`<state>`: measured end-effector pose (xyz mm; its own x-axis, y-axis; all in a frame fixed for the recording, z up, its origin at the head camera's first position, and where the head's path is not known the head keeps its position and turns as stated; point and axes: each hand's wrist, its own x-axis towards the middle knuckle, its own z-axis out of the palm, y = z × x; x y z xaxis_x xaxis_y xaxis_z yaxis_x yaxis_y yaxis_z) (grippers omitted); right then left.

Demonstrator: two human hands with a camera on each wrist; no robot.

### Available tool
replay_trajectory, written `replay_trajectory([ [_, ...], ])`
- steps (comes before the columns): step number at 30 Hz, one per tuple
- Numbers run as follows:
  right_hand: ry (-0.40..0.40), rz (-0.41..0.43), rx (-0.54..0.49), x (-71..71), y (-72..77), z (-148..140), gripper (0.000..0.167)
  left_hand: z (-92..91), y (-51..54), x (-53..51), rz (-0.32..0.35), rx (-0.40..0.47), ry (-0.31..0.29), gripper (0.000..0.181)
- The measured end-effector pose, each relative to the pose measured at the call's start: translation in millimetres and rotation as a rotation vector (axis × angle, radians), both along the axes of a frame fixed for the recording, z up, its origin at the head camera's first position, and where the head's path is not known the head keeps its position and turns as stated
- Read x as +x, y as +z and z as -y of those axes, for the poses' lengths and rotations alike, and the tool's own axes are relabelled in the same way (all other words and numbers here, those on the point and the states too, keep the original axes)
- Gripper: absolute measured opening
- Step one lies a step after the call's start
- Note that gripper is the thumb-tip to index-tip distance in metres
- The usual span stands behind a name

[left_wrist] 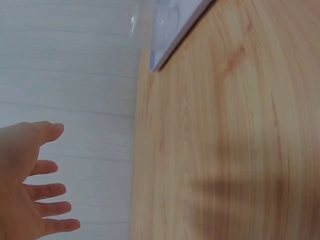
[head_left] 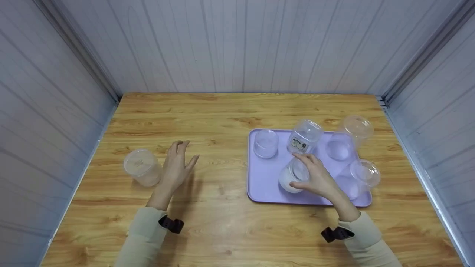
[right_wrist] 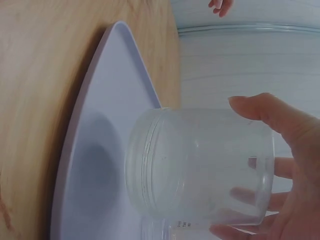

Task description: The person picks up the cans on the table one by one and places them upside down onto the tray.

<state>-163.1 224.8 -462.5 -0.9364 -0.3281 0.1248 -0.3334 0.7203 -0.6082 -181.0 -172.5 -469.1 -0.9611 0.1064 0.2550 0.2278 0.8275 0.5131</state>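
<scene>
My right hand point(head_left: 315, 176) grips a clear plastic jar point(right_wrist: 200, 155) over the purple tray point(head_left: 267, 185), with the thumb on one side and the fingers seen through it on the other. The jar's ridged, threaded-looking end faces the tray; whether it touches the tray I cannot tell. Behind it is a clear jar with a printed label point(head_left: 299, 144). My left hand point(head_left: 175, 168) hovers over the wooden table with fingers spread and nothing held. Just left of that hand stands another clear jar point(head_left: 139, 167), its nearer side partly overlapped by the wrist.
A short clear container point(head_left: 266, 144) sits at the tray's back left. Toward the tray's right side stand a jar at the back point(head_left: 356, 128) and another at the front point(head_left: 365, 174). Pale panelled walls point(head_left: 241, 44) border the wooden table point(head_left: 219, 222) at the back and sides.
</scene>
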Motion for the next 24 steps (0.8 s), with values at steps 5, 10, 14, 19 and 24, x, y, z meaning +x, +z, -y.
replay_trajectory([
  [5, -0.005, 0.012, 0.028, 1.4, 0.1, -4, 0.085, 12.2, -1.1, -2.2, 0.025, 0.014, 0.023, 0.055],
  [10, -0.003, 0.006, 0.061, 0.4, 1.0, -8, 0.086, 24.2, -0.2, -4.1, 0.010, -0.022, 0.080, 0.056],
  [14, -0.001, 0.006, 0.079, 0.6, 0.9, -11, 0.085, 34.3, 2.9, -4.5, 0.019, -0.065, 0.140, 0.058],
  [19, -0.010, 0.010, 0.099, 1.2, -0.3, -14, 0.084, 47.1, 6.9, -4.0, 0.074, -0.122, 0.188, 0.062],
  [24, -0.014, 0.014, 0.118, 3.1, -3.3, -18, 0.084, 57.9, 11.5, -1.7, 0.149, -0.174, 0.216, 0.069],
])
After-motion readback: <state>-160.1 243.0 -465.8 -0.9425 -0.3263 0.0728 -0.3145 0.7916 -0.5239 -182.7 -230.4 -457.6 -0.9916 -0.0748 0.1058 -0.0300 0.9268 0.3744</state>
